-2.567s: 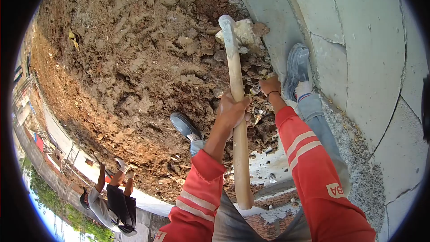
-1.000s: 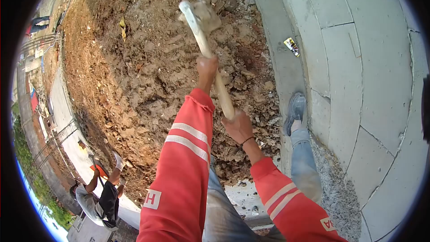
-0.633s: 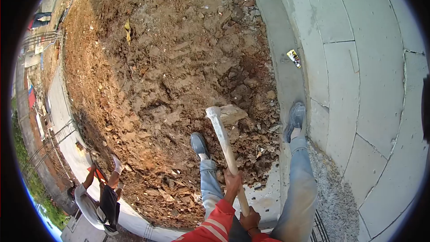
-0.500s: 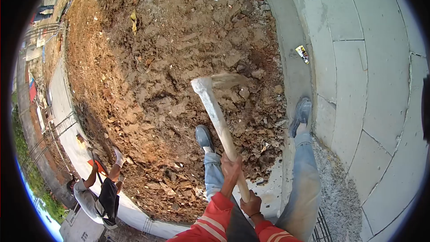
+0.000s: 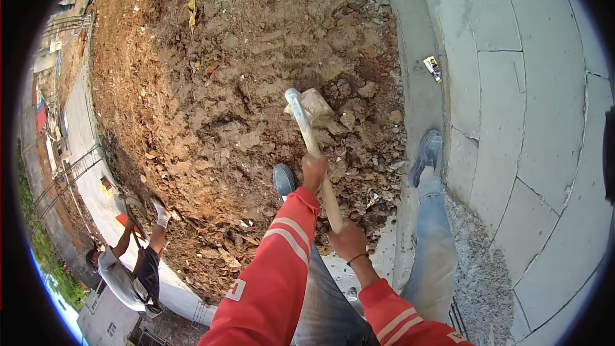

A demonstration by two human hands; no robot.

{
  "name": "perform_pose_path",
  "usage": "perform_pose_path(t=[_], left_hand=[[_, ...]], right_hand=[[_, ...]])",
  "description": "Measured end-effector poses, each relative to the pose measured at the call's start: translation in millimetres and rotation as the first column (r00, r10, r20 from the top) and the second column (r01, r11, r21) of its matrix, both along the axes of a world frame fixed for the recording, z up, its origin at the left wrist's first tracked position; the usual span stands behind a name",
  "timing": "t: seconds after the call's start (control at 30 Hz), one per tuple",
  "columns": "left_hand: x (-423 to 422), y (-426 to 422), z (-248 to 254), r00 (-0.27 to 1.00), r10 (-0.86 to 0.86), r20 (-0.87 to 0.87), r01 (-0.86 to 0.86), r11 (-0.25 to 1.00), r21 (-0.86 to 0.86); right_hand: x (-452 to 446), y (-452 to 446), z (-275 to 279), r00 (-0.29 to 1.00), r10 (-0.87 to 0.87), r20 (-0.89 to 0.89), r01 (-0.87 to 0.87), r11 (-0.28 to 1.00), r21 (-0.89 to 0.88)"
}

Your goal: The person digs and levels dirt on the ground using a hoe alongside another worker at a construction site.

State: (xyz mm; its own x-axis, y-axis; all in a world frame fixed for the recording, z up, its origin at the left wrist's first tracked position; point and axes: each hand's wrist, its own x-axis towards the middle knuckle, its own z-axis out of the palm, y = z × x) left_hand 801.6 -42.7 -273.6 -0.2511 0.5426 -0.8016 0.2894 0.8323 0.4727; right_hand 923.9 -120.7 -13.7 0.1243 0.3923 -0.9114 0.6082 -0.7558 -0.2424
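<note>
Hoe (image 5: pixel 303 125) in both hands, the person appears to be partway through a stroke over loose, lumpy soil (image 5: pixel 256 45). The tool slants away from the body, its pale blade (image 5: pixel 316 105) out beyond the left shoe (image 5: pixel 284 181), above or against the broken ground; whether the edge bites in or hangs just clear, I cannot tell. As I judge it, the next move calls for a firm, even hold and a controlled path, with the blade kept away from that shoe and from the concrete strip (image 5: pixel 415 35) along the right side. Both hands are clamped on the wooden shaft (image 5: pixel 330 204), fingers wrapped round it with no gap to be seen. The left hand (image 5: pixel 314 172) grips partway along, nearer the blade; the right hand (image 5: pixel 348 241), a dark band (image 5: pixel 357 259) at its wrist, closes round the wood near the butt end, closer to the body. A bare length of shaft shows between them. The right shoe (image 5: pixel 430 151) is on the strip, with a small wrapper (image 5: pixel 433 68) farther along it. A co-worker (image 5: pixel 128 285) stands well apart on the left.
</note>
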Motion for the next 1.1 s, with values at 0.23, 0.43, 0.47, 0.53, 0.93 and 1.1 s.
perform_pose_path(t=[0.23,0.43,0.47,0.53,0.93,1.1], left_hand=[[19.2,-170.2,181.3,0.753,0.632,0.184,-0.594,0.772,-0.226],[16.5,-14.0,239.6,0.797,0.485,0.361,-0.551,0.828,0.105],[15.8,24.1,247.7,0.822,0.41,0.396,-0.512,0.836,0.198],[20.4,98.8,258.4,0.862,0.277,0.425,-0.454,0.796,0.401],[112.5,-51.2,61.5,0.995,-0.102,0.015,0.101,0.994,0.046],[111.7,-50.4,63.4,0.993,-0.069,0.094,0.079,0.991,-0.112]], right_hand=[[25.0,-181.3,79.7,0.961,0.264,0.083,-0.247,0.953,-0.174],[7.3,-105.9,34.5,0.997,0.074,0.035,-0.081,0.947,0.311],[7.0,-76.5,18.8,0.997,0.077,0.03,-0.082,0.917,0.391],[6.5,-3.0,-3.3,0.999,0.007,-0.032,0.011,0.846,0.533],[62.0,-88.8,-1.2,0.991,-0.116,0.072,0.114,0.993,0.039],[67.6,-74.0,3.4,0.993,-0.097,0.068,0.105,0.986,-0.128]])
